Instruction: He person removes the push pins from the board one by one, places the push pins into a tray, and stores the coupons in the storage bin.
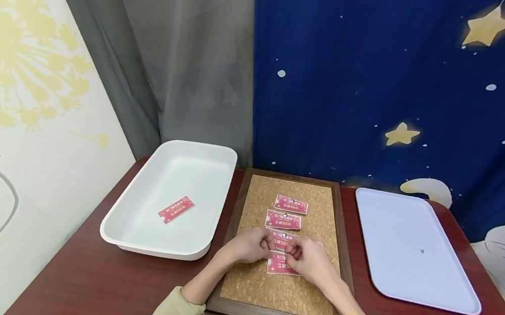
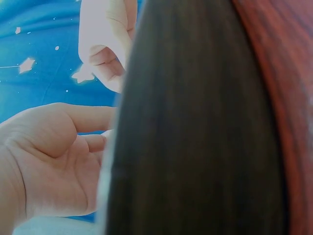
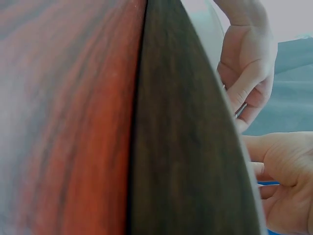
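Both hands meet over a wood-framed cork board point(image 1: 244, 291), low on its column of pink paper coupons. With curled fingers, my left hand point(image 1: 251, 243) pinches the lowest coupon point(image 1: 277, 266) near its upper left corner. My right hand point(image 1: 311, 259) pinches along that coupon's top edge, covering its right part. Just above, the third coupon point(image 1: 280, 239) has a dark pin at its top and is partly overlapped by the fingers. Two more pinned coupons, the upper one point(image 1: 291, 204) and the second point(image 1: 283, 220), lie higher up. In both wrist views the board's frame hides the fingertips.
A deep white bin point(image 1: 113, 225) on the left contains one loose coupon point(image 1: 176, 209). To the right is a flat pale tray point(image 1: 400, 232) with a small dark pin point(image 1: 422, 251) on it. Curtains hang behind the reddish wooden table point(image 1: 85, 283).
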### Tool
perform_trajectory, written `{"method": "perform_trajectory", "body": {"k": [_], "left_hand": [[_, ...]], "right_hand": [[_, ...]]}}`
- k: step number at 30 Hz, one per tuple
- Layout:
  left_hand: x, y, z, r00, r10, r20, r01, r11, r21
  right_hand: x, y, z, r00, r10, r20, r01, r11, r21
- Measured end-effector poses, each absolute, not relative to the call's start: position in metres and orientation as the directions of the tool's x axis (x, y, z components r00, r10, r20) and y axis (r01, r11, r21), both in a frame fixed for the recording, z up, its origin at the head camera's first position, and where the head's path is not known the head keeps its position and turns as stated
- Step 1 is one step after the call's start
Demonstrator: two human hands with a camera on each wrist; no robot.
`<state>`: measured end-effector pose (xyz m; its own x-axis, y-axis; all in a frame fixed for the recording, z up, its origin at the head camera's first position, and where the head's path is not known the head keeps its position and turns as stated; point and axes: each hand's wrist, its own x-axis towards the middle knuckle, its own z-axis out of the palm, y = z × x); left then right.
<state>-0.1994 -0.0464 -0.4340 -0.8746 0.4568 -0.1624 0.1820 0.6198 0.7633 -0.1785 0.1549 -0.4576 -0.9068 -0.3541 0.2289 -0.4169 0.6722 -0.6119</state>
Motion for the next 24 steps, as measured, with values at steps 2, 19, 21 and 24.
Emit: {"method": "perform_trajectory", "body": {"k": [2, 19, 21, 24], "left_hand": [[-0.1999, -0.0466, -0.4350, -0.873, 0.459, -0.164, 0.180, 0.618, 0.766], [-0.2010, -0.0466, -0.4348, -0.875, 0.454, -0.169, 0.160, 0.601, 0.783], [-0.2014, -0.0469, -0.4349, -0.874, 0.456, -0.171, 0.156, 0.594, 0.789], [-0.2019, -0.0478, -0.4346, -0.873, 0.457, -0.169, 0.150, 0.582, 0.799]], "right_hand": [[-0.1780, 0.1538, -0.4571, -0.912, -0.345, 0.223, -0.406, 0.672, -0.620], [-0.1771, 0.1541, -0.4540, -0.920, -0.337, 0.198, -0.382, 0.672, -0.635], [-0.1771, 0.1548, -0.4538, -0.920, -0.340, 0.195, -0.382, 0.666, -0.641], [-0.1772, 0.1568, -0.4527, -0.921, -0.342, 0.188, -0.377, 0.658, -0.652]]}}
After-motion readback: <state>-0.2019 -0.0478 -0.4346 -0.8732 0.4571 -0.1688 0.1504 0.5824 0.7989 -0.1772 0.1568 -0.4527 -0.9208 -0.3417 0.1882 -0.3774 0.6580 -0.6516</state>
